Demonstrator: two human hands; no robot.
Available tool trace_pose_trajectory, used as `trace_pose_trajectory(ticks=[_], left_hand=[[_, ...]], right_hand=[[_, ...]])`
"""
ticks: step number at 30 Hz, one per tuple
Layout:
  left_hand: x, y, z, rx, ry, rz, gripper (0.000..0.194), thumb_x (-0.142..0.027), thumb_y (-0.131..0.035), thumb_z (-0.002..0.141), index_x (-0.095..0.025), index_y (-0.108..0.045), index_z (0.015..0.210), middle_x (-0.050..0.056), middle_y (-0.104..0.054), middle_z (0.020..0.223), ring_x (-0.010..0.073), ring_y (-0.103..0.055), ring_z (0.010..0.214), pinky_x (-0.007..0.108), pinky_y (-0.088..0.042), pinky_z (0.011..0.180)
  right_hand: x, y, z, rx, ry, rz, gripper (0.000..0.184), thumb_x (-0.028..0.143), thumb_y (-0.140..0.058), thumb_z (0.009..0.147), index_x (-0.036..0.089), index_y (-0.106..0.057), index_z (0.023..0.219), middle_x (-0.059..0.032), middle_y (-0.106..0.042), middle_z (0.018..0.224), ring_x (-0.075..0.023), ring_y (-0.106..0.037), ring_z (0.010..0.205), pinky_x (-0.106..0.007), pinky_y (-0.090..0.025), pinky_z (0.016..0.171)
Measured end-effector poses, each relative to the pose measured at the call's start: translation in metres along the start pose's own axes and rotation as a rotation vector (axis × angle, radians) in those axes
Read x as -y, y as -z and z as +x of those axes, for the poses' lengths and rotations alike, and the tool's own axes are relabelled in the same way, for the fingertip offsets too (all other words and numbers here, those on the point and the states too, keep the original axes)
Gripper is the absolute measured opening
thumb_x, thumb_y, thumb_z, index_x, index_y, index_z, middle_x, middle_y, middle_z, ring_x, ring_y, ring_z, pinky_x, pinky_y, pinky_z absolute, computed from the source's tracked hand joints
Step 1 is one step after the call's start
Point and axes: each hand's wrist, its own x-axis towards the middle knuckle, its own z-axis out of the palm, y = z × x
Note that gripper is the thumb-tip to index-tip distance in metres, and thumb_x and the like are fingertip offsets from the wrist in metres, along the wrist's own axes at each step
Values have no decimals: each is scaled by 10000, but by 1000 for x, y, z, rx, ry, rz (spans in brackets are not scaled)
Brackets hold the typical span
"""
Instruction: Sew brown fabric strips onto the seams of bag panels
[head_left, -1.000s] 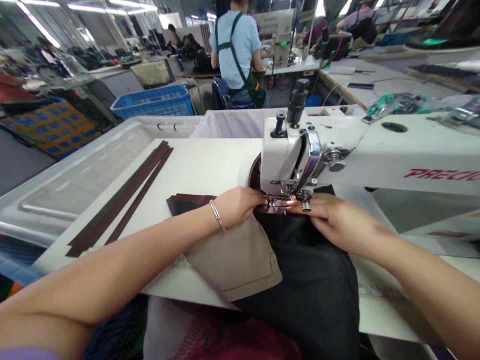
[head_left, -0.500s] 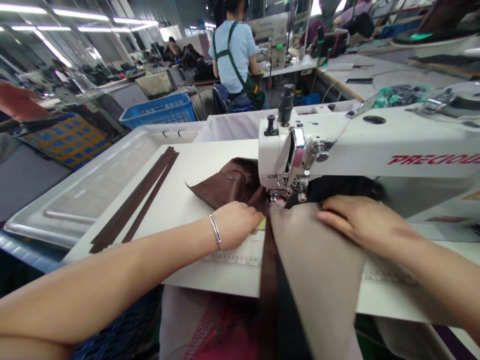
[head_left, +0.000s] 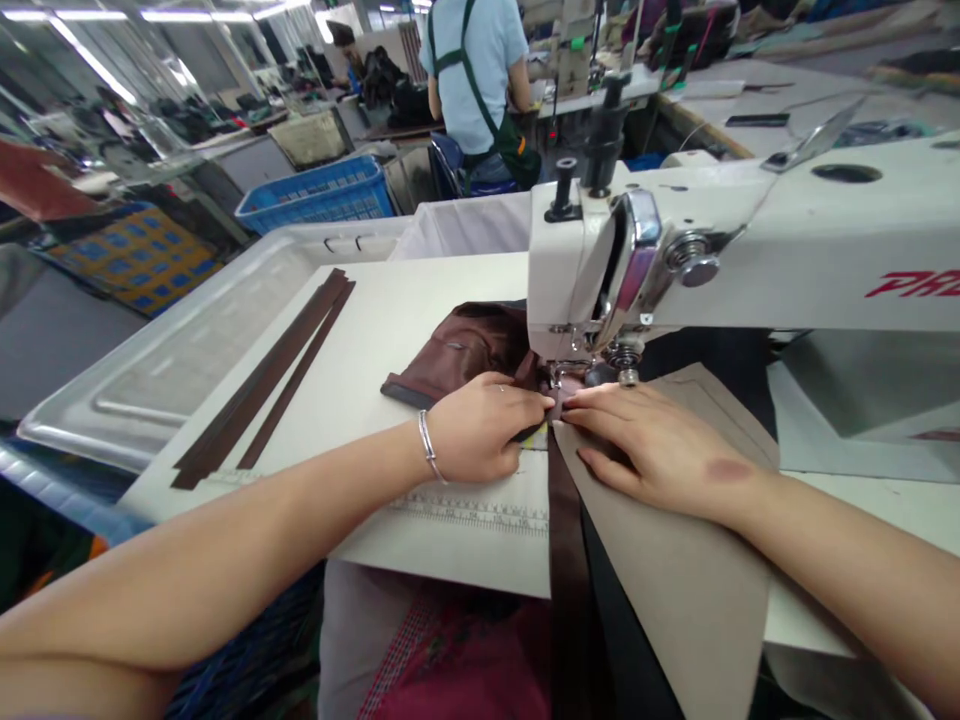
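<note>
A sewing machine (head_left: 720,240) stands over the work, its presser foot (head_left: 570,375) close to my fingertips. My left hand (head_left: 484,425), with a bracelet at the wrist, is closed at the edge of a long brown strip (head_left: 564,520) just in front of the foot. My right hand (head_left: 652,435) lies flat, fingers stretched towards the foot, on a greyish-beige panel (head_left: 675,590). Black material (head_left: 607,600) shows beneath that panel and hangs off the front edge. Left of the foot, a crumpled dark-brown piece (head_left: 457,350) rests on the white table.
Several brown strips (head_left: 270,370) lie at the table's left. A printed ruler scale (head_left: 472,515) runs along the front. Beyond are a translucent tray (head_left: 187,330), a blue crate (head_left: 315,200) and a seated co-worker (head_left: 480,90).
My right hand has moved left and forward over the beige panel, up to the presser foot. My left fingers have also come closer to the foot. The view has shifted slightly.
</note>
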Motion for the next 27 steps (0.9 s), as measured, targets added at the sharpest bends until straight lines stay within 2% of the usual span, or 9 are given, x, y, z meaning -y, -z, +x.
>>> trace_pose_trajectory(ticks=[3, 8, 17, 22, 24, 27], left_hand=[[-13, -1, 5, 60, 3, 116, 374, -173, -538, 762, -135, -568, 1132, 129, -586, 1316, 249, -592, 1140, 449, -370, 1044], [-24, -3, 9, 77, 15, 194, 281, -200, -543, 775, -124, -593, 1040, 145, -624, 1213, 271, -612, 1050, 482, -364, 1021], [-19, -6, 12, 50, 38, 196, 289, -207, -547, 767, -131, -586, 1043, 124, -632, 1164, 257, -614, 1011, 463, -359, 1024], [-10, -7, 18, 23, 45, 205, 366, -218, -554, 752, -123, -579, 1105, 119, -631, 1159, 265, -616, 1015, 459, -360, 1019], [-7, -8, 18, 15, 51, 202, 372, -214, -559, 748, -127, -580, 1109, 114, -638, 1140, 263, -617, 1017, 453, -365, 1013], [-5, -10, 20, 7, 64, 194, 350, -196, -558, 743, -138, -590, 1087, 113, -645, 1132, 257, -622, 1007, 449, -370, 1012]], right_hand=[[-6, 0, -3, 23, -21, 16, 342, 284, -490, 899, 181, -585, 1211, -112, -611, 1254, -271, -564, 1139, -452, -433, 952], [-6, -5, -4, -1, -55, -8, 425, 308, -484, 906, 185, -533, 1310, -128, -566, 1325, -294, -527, 1198, -486, -430, 951], [-14, -7, -2, 12, -30, -36, 463, 312, -480, 909, 187, -502, 1355, -109, -519, 1387, -286, -496, 1240, -474, -429, 986], [-24, -14, 3, 3, -24, -43, 473, 282, -487, 902, 202, -485, 1368, -105, -507, 1398, -288, -493, 1239, -466, -428, 980], [-27, -9, 6, -13, 2, -68, 419, 272, -482, 900, 192, -531, 1309, -111, -555, 1343, -287, -528, 1192, -470, -421, 971], [-21, 12, 10, 0, 90, -136, 239, 275, -464, 907, 190, -653, 1024, -100, -686, 1070, -273, -619, 1000, -461, -427, 908]])
